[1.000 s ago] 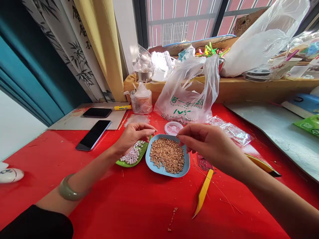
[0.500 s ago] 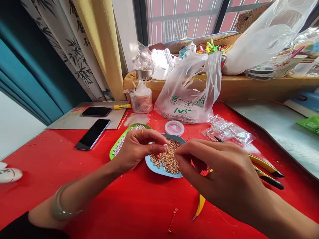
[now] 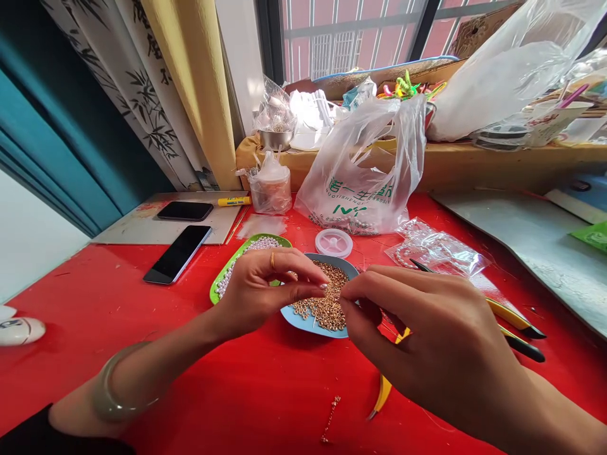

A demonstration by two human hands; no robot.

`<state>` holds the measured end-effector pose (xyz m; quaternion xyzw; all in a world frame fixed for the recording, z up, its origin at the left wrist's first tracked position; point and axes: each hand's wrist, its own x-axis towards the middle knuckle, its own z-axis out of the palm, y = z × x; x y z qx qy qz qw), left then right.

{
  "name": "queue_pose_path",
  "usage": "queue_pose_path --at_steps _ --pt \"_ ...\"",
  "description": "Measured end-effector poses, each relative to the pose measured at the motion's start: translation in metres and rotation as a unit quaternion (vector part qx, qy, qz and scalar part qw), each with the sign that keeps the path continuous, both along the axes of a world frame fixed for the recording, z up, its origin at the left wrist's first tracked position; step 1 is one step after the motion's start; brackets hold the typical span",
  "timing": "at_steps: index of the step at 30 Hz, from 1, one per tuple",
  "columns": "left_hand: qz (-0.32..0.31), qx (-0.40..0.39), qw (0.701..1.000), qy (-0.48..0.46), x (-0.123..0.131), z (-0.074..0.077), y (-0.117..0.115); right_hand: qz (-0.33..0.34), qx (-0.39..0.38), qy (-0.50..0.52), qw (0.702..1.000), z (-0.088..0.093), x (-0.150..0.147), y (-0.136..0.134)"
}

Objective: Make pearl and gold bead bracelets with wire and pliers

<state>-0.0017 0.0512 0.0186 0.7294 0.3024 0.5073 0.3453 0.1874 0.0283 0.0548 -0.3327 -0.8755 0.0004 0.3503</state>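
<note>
My left hand (image 3: 268, 284) pinches a small white bead (image 3: 324, 286) between thumb and forefinger. Facing it, my right hand (image 3: 417, 322) is closed in a pinch; what its fingertips hold is too small to make out. Both hands hover over a blue plate (image 3: 303, 325) of gold-coloured beads (image 3: 327, 303). Behind my left hand lies a green tray (image 3: 215, 287) with pearl-white beads (image 3: 260, 244). Yellow-handled pliers (image 3: 516, 319) lie partly hidden behind my right hand, and a yellow tool with a pointed metal tip (image 3: 383, 392) lies beneath it.
A short gold chain (image 3: 331, 419) lies on the red table near the front. Behind the plate are a round clear lid (image 3: 334, 242), a white plastic bag (image 3: 360, 196) and a clear packet (image 3: 439, 246). Two phones (image 3: 177, 254) lie at left, a grey board (image 3: 526, 234) at right.
My left fingertips, with the white bead, have shifted slightly right and down. My right hand stays pinched and has moved a little right. The view has shifted slightly.
</note>
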Motion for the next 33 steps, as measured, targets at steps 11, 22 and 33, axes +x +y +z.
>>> queue_pose_path --at_steps 11,22,33 --pt "-0.003 0.181 0.981 0.066 -0.001 0.003 0.000 -0.004 0.017 -0.015 1.000 0.000 0.000 -0.001" --pt "0.005 0.201 0.975 0.089 -0.002 0.007 -0.002 -0.012 0.015 -0.013 1.000 0.000 0.001 -0.001" --pt "0.005 0.210 0.973 0.097 -0.001 0.010 -0.004 -0.018 0.019 -0.018 0.999 0.000 0.000 -0.001"
